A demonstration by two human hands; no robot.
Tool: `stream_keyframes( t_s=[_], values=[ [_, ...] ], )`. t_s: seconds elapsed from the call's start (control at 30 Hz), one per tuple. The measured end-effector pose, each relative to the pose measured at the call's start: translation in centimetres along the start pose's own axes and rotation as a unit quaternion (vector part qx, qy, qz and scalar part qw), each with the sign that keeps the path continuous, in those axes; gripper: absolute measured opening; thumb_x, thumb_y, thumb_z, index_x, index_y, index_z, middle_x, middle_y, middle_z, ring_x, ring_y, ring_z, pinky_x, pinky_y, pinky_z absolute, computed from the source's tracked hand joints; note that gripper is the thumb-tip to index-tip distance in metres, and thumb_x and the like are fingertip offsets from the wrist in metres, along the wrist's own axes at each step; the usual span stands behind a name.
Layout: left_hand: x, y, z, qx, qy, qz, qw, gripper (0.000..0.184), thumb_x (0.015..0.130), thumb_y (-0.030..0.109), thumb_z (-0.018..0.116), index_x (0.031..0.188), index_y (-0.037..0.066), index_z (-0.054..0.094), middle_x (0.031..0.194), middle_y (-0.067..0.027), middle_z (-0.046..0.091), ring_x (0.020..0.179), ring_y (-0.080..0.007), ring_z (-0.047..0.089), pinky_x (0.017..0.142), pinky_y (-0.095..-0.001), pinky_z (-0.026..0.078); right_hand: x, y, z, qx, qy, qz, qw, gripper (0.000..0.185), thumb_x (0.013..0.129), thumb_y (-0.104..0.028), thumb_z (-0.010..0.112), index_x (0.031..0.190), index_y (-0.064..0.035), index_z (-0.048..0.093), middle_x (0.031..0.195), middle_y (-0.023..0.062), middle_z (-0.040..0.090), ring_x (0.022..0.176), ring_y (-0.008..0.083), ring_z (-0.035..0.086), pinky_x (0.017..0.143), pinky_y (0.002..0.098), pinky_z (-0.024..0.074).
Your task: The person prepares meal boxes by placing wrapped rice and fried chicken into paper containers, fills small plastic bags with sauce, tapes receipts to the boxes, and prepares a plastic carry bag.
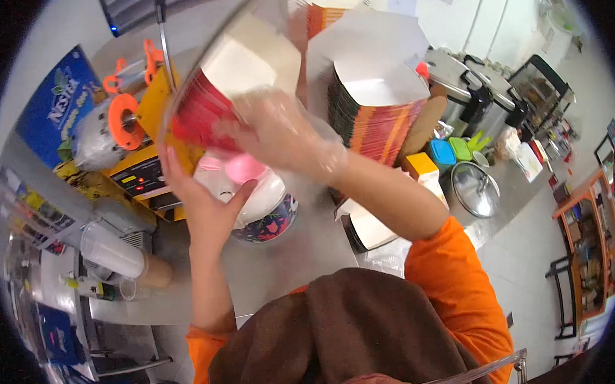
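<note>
My left hand (208, 203) is bare and raised, with its thumb spread out. Its fingers are at the lower end of a large curved, see-through rim, apparently a clear lid (199, 66); part of the grip is hidden. My right hand (274, 128), in a thin clear plastic glove, is blurred. Its fingers curl at the lower side of a red paper food box (204, 111) with a white inside. Below the hands stands a white rice cooker (267, 204) with a flowered base, a pink bowl (245, 168) on top.
Tall nested stacks of orange-and-red paper boxes (387, 130) stand right of my hands. A yellow cup sealing machine (138, 175) is at left, near stacked plastic cups (114, 252). Farther right are a glass lid (475, 190) and pressure cookers (454, 82) on the steel counter (270, 276).
</note>
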State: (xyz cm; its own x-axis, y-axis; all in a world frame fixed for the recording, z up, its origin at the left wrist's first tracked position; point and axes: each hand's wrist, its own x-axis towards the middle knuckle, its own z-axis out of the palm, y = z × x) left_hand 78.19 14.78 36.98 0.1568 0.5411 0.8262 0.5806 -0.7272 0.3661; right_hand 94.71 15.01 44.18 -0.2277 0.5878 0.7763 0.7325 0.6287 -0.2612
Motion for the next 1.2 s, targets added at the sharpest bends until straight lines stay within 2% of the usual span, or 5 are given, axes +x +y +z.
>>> stream_keyframes(
  t_s=[0.53, 0.7, 1.03, 1.17, 1.2],
  values=[
    [-3.3, 6.9, -1.6, -0.105, 0.038, 0.121, 0.986, 0.101, 0.038, 0.032, 0.083, 0.127, 0.008, 0.041, 0.129, -0.0158, 0.037, 0.127, -0.0311, 0.029, 0.107, -0.047, -0.004, -9.5, -5.8, -8.8, 0.369, -0.094, 0.298, 0.875, 0.032, 0.09, -0.031, 0.055, 0.099, -0.0003, 0.061, 0.071, 0.0056, 0.062, 0.065, 0.0104, 0.056, 0.058, 0.0287, 0.0449],
    [-4.2, 7.7, -2.2, -0.077, -0.028, 0.151, 0.985, 0.09, 0.037, 0.032, 0.084, 0.119, 0.02, 0.051, 0.132, -0.0192, 0.033, 0.128, -0.0358, 0.026, 0.106, -0.0552, -0.002, -9.8, -5.4, -9.0, 0.461, -0.089, 0.228, 0.853, 0.032, 0.09, -0.02, 0.054, 0.116, -0.002, 0.054, 0.097, 0.0095, 0.063, 0.087, 0.01, 0.057, 0.073, 0.0261, 0.0476],
    [-6.5, 8.2, -1.7, -0.043, -0.118, 0.141, 0.982, 0.077, 0.032, 0.036, 0.084, 0.106, 0.029, 0.064, 0.134, -0.0178, 0.03, 0.126, -0.0383, 0.022, 0.104, -0.0545, 0.011, -12.4, -5.3, -9.0, 0.201, -0.219, 0.183, 0.937, 0.032, 0.087, -0.02, 0.053, 0.114, -0.0034, 0.054, 0.104, 0.0159, 0.06, 0.097, 0.0283, 0.059, 0.083, 0.0391, 0.0458],
    [-6.7, 8.2, -1.9, -0.092, -0.105, 0.15, 0.979, 0.076, 0.032, 0.036, 0.084, 0.105, 0.027, 0.065, 0.134, -0.0173, 0.031, 0.125, -0.0385, 0.022, 0.103, -0.0532, 0.015, -12.9, -3.8, -9.7, -0.145, -0.121, -0.214, 0.958, 0.03, 0.084, -0.018, 0.055, 0.111, -0.0033, 0.056, 0.1, 0.012, 0.061, 0.093, 0.0243, 0.059, 0.08, 0.0356, 0.047],
    [-6.6, 8.1, -2.0, -0.098, -0.104, 0.153, 0.978, 0.077, 0.032, 0.036, 0.084, 0.106, 0.027, 0.065, 0.133, -0.0178, 0.031, 0.125, -0.039, 0.022, 0.103, -0.0532, 0.016, -13.2, -3.9, -10.7, -0.011, -0.121, -0.028, 0.992, 0.031, 0.083, -0.017, 0.055, 0.111, -0.0032, 0.055, 0.099, 0.0109, 0.061, 0.091, 0.0219, 0.059, 0.078, 0.0337, 0.0475]
  ],
)
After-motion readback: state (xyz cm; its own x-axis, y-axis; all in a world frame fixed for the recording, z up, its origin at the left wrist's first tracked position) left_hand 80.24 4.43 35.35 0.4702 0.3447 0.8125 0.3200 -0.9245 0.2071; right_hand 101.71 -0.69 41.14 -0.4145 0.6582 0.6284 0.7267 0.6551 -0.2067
